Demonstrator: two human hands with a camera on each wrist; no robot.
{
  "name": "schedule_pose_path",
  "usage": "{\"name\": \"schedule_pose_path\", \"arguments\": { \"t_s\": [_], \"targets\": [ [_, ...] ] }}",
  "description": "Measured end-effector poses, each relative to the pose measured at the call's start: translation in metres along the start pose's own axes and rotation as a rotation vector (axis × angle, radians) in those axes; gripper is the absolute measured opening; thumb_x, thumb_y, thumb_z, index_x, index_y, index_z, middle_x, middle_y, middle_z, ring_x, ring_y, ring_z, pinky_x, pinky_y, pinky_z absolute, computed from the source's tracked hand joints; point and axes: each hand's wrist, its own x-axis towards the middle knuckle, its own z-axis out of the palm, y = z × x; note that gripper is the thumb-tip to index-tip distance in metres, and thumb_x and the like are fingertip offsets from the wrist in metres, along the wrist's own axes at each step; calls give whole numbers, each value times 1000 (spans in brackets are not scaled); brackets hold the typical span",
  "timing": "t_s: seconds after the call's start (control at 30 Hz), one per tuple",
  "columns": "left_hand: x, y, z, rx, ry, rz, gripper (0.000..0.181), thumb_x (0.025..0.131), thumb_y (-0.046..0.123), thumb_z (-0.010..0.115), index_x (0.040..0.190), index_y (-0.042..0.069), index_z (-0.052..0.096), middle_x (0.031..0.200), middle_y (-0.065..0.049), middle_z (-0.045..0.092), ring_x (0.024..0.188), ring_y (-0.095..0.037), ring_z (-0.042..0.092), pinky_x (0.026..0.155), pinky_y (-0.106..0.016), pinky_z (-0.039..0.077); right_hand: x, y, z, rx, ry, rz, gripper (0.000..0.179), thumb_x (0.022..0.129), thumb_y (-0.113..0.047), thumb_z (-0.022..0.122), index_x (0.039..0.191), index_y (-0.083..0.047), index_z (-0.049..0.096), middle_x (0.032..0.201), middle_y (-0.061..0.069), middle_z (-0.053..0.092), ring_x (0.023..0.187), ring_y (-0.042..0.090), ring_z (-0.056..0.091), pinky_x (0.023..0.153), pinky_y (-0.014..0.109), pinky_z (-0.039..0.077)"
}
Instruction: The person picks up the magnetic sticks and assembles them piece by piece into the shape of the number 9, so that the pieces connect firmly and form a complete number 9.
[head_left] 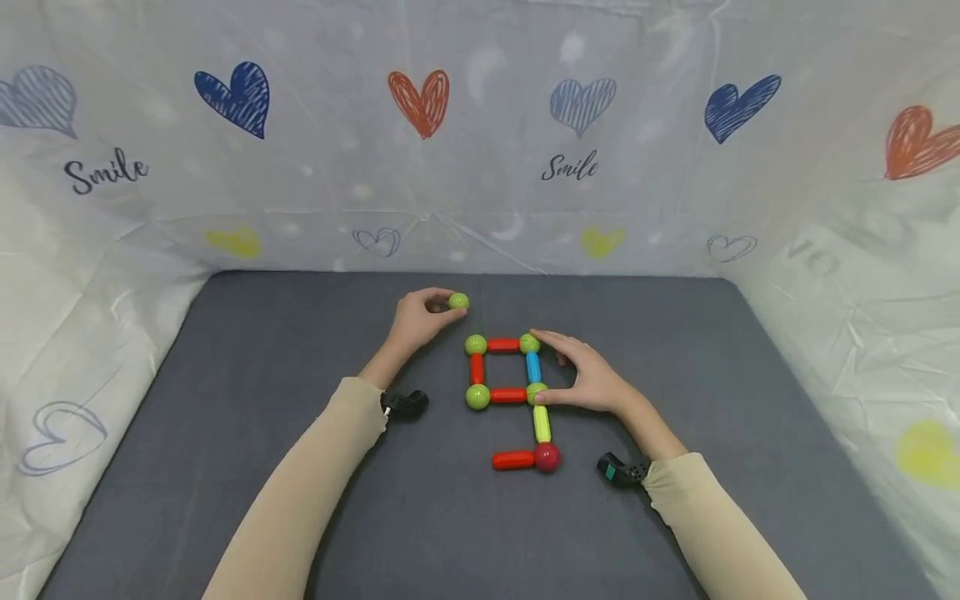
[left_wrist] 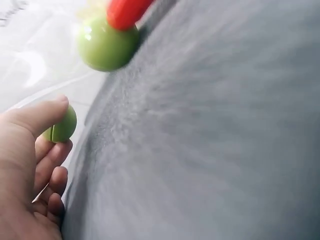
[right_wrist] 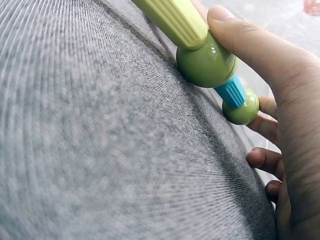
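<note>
My left hand [head_left: 418, 323] pinches a loose green ball [head_left: 459, 301] between thumb and fingertips, beyond the upper left corner of a flat ball-and-rod figure. The figure has a square of green balls joined by red rods [head_left: 508, 395] and a blue rod [head_left: 533, 367]. A yellow rod [head_left: 542, 424] runs down from it to a red ball [head_left: 547, 457], with another red rod [head_left: 513, 460] pointing left. My right hand [head_left: 588, 377] spans the square's right side: its thumb is on the lower green ball [right_wrist: 205, 65], fingers at the upper green ball [right_wrist: 241, 106].
Grey cloth [head_left: 420, 517] covers the table under the figure. A pale curtain [head_left: 315, 183] printed with hearts and "Smile" hangs behind the far edge and along both sides. Each wrist wears a black strap [head_left: 405, 405].
</note>
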Motion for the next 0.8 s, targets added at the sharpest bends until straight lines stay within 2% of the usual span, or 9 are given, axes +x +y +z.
{"name": "schedule_pose_path", "arguments": {
  "t_s": [0.2, 0.4, 0.53, 0.63, 0.73, 0.8],
  "targets": [
    [-44, -6, -16, -166, 90, 11, 42, 93, 30, 85, 129, 10, 76, 118, -12, 77, 90, -21, 62, 74, -30, 48, 1, 0, 2, 11, 11, 1, 96, 82, -40, 91, 164, -21, 44, 130, 5, 57, 95, 18, 46, 86, 43, 37],
    [-89, -1, -24, -270, 78, 3, 38, 94, 22, 85, 128, 9, 77, 115, -12, 75, 83, -13, 56, 66, -23, 43, 0, 1, 3, 0, -10, 23, 97, 83, -41, 90, 165, -20, 41, 119, 4, 57, 95, 19, 46, 85, 43, 36],
    [-120, 9, -20, -296, 29, 45, 34, 92, 17, 86, 125, 8, 78, 105, -10, 72, 76, -13, 51, 64, -24, 40, -1, -1, 2, 4, -6, 30, 96, 84, -40, 90, 165, -20, 42, 123, 4, 57, 96, 19, 47, 86, 43, 37],
    [-143, 17, -16, -281, -35, 84, 32, 91, 17, 87, 122, 12, 79, 94, -5, 67, 74, -13, 48, 65, -25, 39, -1, -2, 1, 13, 0, 29, 96, 84, -38, 90, 165, -18, 42, 126, 6, 57, 96, 20, 47, 86, 44, 37],
    [-164, 23, -13, -219, -120, 130, 33, 89, 21, 89, 120, 18, 80, 90, 2, 65, 75, -12, 49, 67, -26, 41, -1, -4, 1, 11, 0, 23, 95, 84, -38, 90, 164, -18, 43, 124, 6, 57, 97, 20, 47, 86, 44, 37],
    [-174, 26, -12, -156, -190, 172, 33, 88, 25, 90, 119, 22, 80, 95, 7, 69, 78, -11, 52, 70, -26, 44, -1, -4, 1, 5, -1, 16, 95, 84, -39, 90, 164, -18, 43, 124, 6, 58, 97, 19, 47, 85, 43, 37]
  ]
}}
